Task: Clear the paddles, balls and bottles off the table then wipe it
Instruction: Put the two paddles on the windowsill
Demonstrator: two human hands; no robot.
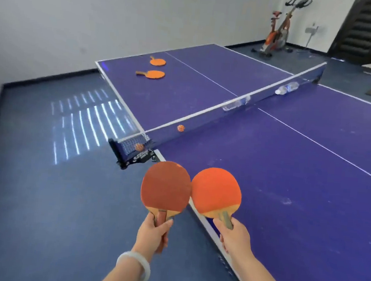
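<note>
My left hand [154,233] grips the handle of a dark red paddle [166,187], held upright over the floor beside the table's edge. My right hand [235,237] grips a brighter orange paddle [216,192] over the near half of the purple table [289,172]. The two blades touch edge to edge. Two more orange paddles [157,61] [154,74] lie on the far half. Behind the net [227,112] are two orange balls [180,128] [138,146] and two clear bottles [287,88] [236,104] lying on their sides.
The net clamp [131,155] juts out at the table's left side. Blue floor [41,183] lies to the left, bounded by a white wall. An exercise bike [278,34] stands at the far end, near a dark door [367,28].
</note>
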